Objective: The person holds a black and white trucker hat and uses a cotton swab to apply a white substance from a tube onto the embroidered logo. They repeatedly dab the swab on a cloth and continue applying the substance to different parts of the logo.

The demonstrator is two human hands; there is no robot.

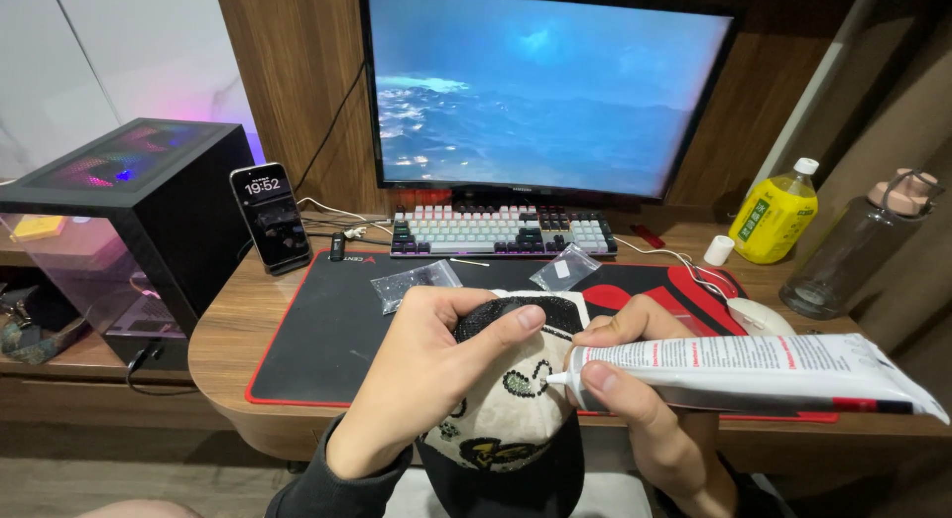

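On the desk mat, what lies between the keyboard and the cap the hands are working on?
In the head view, two small clear plastic bags lie on the black mat between the keyboard and the cap.

A cream and black fabric cap studded with small dark beads (506, 399) is gripped from the left by the left hand (421, 379), the thumb laid across its crown. A long white squeeze tube with red lettering (754, 371) is pinched near its nozzle by the right hand (635, 389), and the tip is pressed to the cap's front. Two small clear plastic bags (415, 283) are seen on the black red-edged desk mat (317, 340), before a white and grey keyboard (503, 230).
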